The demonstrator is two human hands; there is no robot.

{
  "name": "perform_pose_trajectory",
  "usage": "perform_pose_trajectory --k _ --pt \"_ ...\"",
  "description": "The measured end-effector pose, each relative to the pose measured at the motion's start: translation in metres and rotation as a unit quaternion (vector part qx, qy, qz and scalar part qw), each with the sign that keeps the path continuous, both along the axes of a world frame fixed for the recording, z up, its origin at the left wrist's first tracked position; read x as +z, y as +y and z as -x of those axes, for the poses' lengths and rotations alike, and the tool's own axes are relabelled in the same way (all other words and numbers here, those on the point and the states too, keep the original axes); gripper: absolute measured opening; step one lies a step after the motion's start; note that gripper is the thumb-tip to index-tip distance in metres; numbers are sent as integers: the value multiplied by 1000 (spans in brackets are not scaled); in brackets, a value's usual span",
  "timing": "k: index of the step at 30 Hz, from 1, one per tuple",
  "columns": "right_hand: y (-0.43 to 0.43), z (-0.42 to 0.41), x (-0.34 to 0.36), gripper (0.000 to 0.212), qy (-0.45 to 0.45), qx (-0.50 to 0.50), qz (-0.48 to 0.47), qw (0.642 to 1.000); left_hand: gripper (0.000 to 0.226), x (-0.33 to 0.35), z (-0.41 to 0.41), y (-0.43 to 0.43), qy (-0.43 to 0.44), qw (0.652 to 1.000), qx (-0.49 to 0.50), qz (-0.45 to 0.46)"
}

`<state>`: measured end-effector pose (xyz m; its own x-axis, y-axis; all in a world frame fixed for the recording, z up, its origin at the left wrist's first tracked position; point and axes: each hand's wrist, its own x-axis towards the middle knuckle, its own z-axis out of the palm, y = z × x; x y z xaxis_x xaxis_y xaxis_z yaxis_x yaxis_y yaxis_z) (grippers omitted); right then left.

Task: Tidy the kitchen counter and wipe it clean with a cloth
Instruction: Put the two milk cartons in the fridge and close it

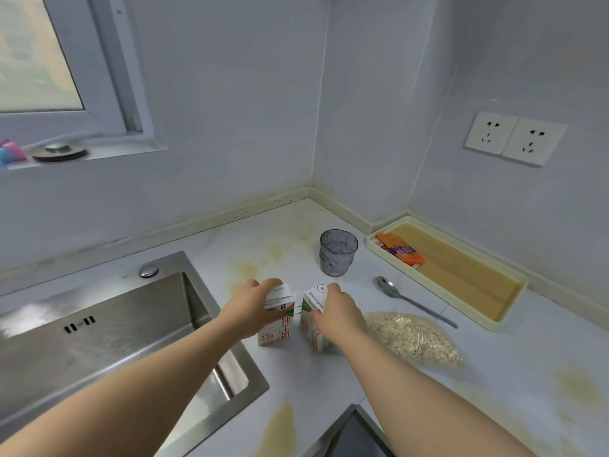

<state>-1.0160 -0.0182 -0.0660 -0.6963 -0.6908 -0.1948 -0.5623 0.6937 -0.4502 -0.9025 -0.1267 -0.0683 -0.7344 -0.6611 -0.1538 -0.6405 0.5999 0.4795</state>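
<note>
Tidying step: left hand grasps left milk carton, right hand grasps right milk carton on stained counter. Next: lift both clear, likely toward tray.

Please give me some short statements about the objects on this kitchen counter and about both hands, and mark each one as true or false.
1. Each hand is on a milk carton. True: the left hand is on the left carton and the right hand is on the right carton.
2. The spoon lies inside the tray. False: the spoon lies on the counter, beside the tray.
3. The glass stands upright behind the cartons. True.
4. The bag of oats is in the sink. False: the bag of oats lies on the counter, to the right of the cartons.
5. The counter is clean. False: it has yellowish stains.
</note>
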Motion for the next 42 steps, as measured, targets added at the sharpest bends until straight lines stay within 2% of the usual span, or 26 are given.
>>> perform_pose_trajectory --k 10,21,26,33,37,42 --pt "48 -25 20 42 -13 -71 99 992 59 27 -2 26 22 993 -109 41" --pt "188 -45 46 44 31 -214 128 968 60 71 21 141 61 947 -303 92" --pt "282 -56 58 39 66 -275 138 949 60 88 37 230 81 919 -375 95" --pt "470 -94 72 29 99 -371 137 913 59 95 38 417 126 855 -498 68" --pt "558 -117 75 32 106 -410 119 898 57 91 35 505 146 824 -545 62" --pt "683 -157 69 33 107 -482 111 862 58 79 20 637 151 787 -598 27"
